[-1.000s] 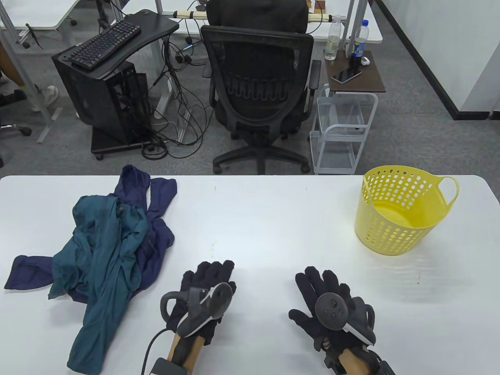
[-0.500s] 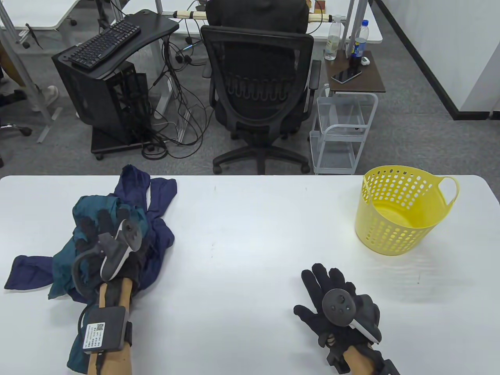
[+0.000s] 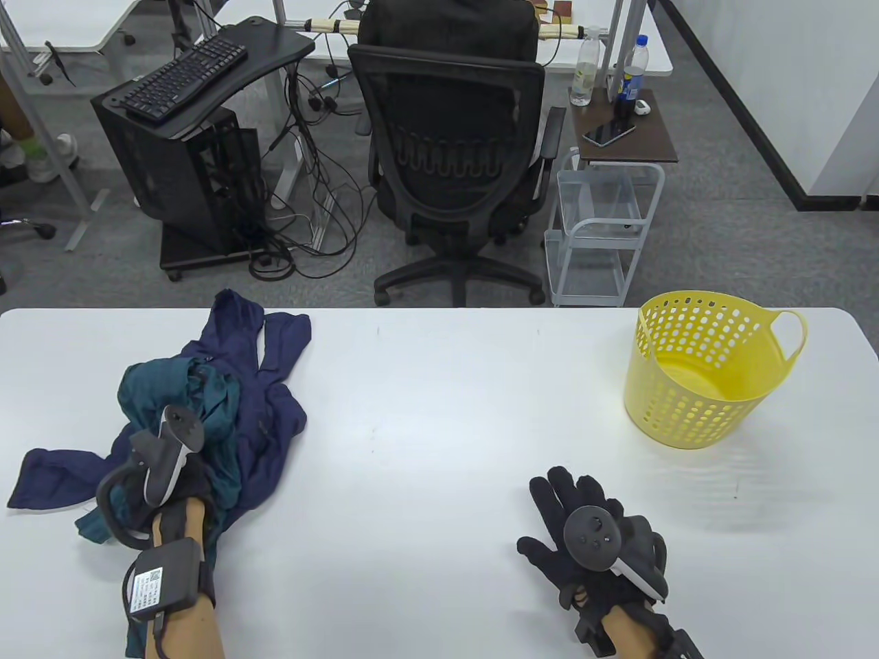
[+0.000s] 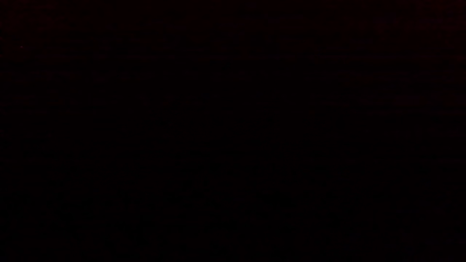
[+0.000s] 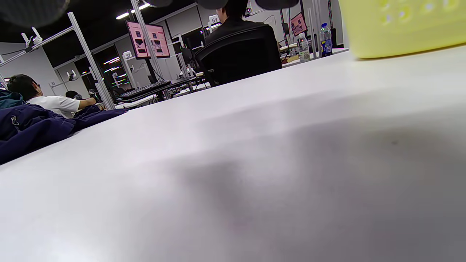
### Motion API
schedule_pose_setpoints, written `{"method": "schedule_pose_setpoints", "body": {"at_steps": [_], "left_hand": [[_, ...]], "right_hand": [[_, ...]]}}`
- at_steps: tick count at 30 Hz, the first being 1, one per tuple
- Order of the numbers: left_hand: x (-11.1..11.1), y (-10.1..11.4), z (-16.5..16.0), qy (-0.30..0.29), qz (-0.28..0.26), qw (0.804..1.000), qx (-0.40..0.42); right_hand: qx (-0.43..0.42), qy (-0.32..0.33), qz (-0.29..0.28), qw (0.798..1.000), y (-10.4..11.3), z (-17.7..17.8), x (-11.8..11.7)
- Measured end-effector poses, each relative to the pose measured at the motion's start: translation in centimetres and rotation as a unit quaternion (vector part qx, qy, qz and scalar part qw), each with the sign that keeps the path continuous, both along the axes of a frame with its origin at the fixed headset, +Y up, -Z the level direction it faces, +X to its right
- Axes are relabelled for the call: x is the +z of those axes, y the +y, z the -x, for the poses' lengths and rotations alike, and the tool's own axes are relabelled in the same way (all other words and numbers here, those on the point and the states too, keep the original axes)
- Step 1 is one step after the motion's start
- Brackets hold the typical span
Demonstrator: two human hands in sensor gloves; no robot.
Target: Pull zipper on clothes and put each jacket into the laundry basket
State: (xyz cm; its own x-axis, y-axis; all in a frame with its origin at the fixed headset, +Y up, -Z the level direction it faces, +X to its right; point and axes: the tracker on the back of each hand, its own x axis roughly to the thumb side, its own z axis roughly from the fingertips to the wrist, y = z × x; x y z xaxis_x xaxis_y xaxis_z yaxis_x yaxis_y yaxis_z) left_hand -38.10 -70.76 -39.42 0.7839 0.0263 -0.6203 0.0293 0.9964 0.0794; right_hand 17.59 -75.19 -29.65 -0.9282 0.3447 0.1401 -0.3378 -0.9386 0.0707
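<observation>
meanwhile the left hand (image 3: 180, 484) is lying on the teal jacket (image 3: 168, 391), its fingers hidden, so its grip cannot be told. the right hand (image 3: 590, 542) is resting flat, fingers spread, on the desk (image 3: 439, 384). the navy jacket (image 3: 268, 412) is lying beneath the teal one; the yellow laundry basket (image 3: 707, 374) is standing far right.

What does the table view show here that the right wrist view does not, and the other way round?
Only the table view shows both hands: the left hand down in the teal jacket, the right hand flat on the table, and the laundry basket's empty inside. Only the right wrist view shows lit monitors behind the chair. Both show the navy jacket, basket and bare tabletop.
</observation>
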Motion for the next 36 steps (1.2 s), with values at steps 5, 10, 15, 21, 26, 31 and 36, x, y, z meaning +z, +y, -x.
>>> {"method": "schedule_pose_setpoints", "body": {"at_steps": [5,10,15,21,26,31,36], "left_hand": [[1.3,3.5,0.2,-0.008,-0.064,0.998,0.005],[2.9,8.3,-0.9,-0.039,-0.135,0.990,0.027],[4.3,12.6,-4.3,-0.104,-0.199,0.973,0.057],[6.4,16.9,-11.6,-0.231,-0.244,0.936,0.104],[7.3,17.7,-18.3,-0.332,-0.209,0.907,0.152],[7.1,12.7,-25.7,-0.411,-0.128,0.893,0.130],[7.2,2.8,-31.4,-0.442,-0.011,0.892,0.096]], "right_hand": [[-0.002,0.000,-0.002,1.000,0.0,0.0,0.0],[0.000,0.003,-0.004,1.000,0.0,0.2,0.0],[0.001,0.003,-0.007,1.000,0.0,0.2,0.1],[-0.003,-0.009,-0.006,1.000,0.0,-0.4,0.0],[0.003,-0.034,-0.015,0.999,0.3,-1.1,0.0],[0.006,-0.121,-0.065,0.991,0.9,-2.6,0.3],[-0.015,-0.169,-0.084,0.982,1.2,-4.0,0.4]]}}
